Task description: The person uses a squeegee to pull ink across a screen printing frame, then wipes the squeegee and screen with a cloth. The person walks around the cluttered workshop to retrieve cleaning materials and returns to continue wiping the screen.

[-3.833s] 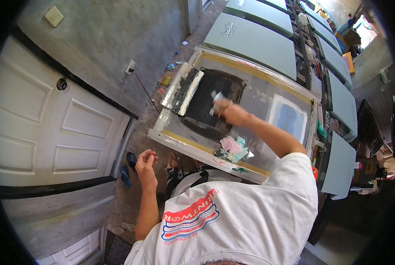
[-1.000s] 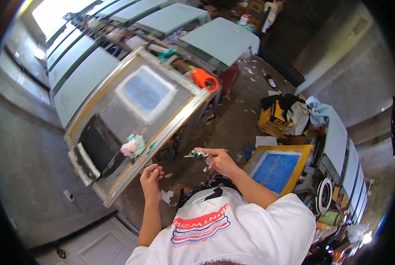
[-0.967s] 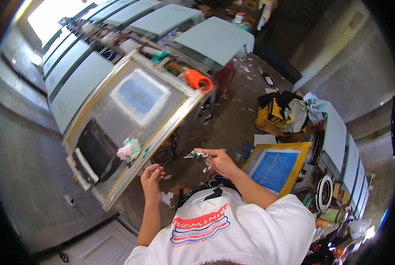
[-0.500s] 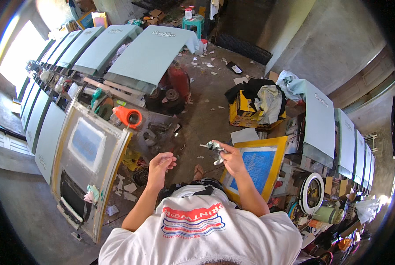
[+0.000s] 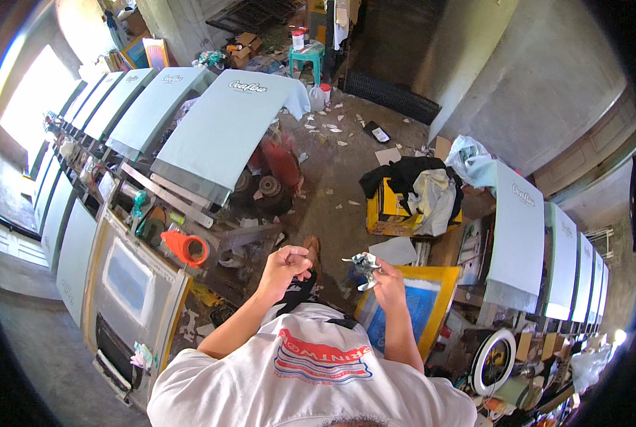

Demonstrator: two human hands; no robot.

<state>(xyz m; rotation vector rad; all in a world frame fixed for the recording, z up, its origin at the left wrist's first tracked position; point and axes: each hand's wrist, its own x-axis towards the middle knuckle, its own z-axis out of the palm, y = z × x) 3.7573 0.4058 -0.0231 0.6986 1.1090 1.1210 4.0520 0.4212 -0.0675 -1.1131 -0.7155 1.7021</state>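
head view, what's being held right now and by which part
The right hand pinches a crumpled, stained scrap by its right side; the left hand shows nothing in it.

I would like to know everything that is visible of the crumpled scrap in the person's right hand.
The crumpled scrap is pale with dark, greenish-grey stains; it looks thin and limp, but whether it is cloth or paper cannot be told. It is bunched in the middle, with one pointed end sticking out to the left and another hanging down. The right hand grips its right side, holding it up in the air.
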